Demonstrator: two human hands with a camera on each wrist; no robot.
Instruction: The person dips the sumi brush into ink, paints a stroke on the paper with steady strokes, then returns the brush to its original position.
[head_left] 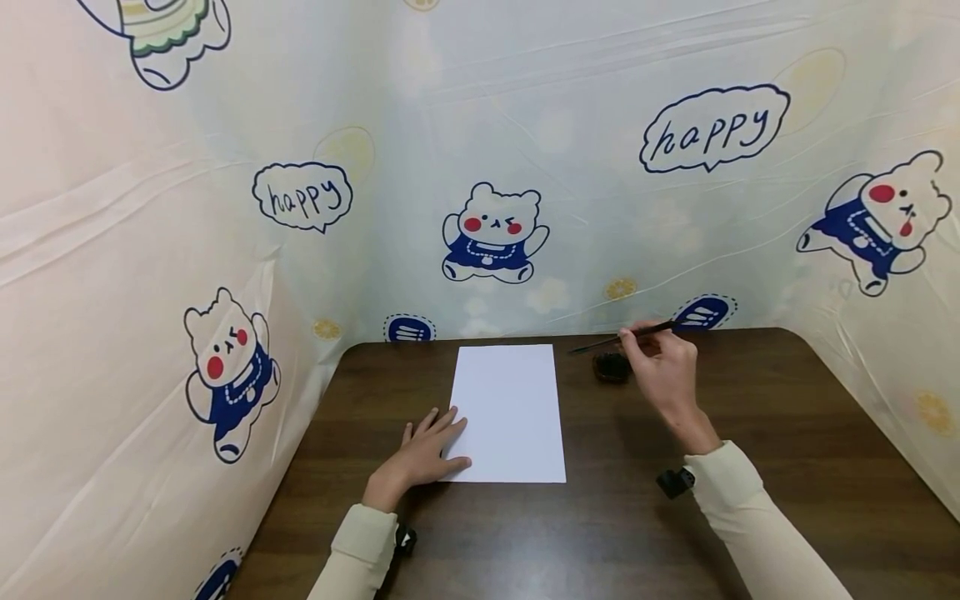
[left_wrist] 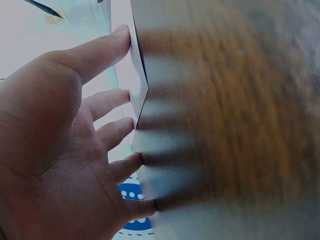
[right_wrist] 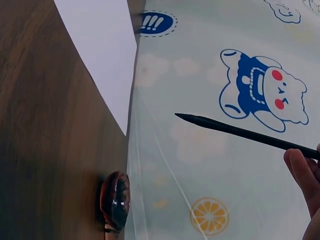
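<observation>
A blank white sheet of paper [head_left: 510, 408] lies on the table. My left hand [head_left: 423, 450] rests on its lower left edge with fingers spread. The left wrist view shows the thumb [left_wrist: 102, 52] and some fingertips touching the paper, while others touch the tabletop. My right hand [head_left: 667, 375] holds a thin dark brush [right_wrist: 235, 131] between thumb and fingers, raised above the table. Its pointed dark tip aims left, toward the paper's upper right corner, and touches nothing. Below it sits a small, dark, glossy inkwell-like container [head_left: 612, 367], whose contents I cannot make out.
The dark brown wooden table [head_left: 615, 533] has rounded back corners. A pale curtain [head_left: 585, 242] printed with bears and the word "happy" hangs behind it and along both sides. Each wrist carries a small black device [head_left: 675, 482].
</observation>
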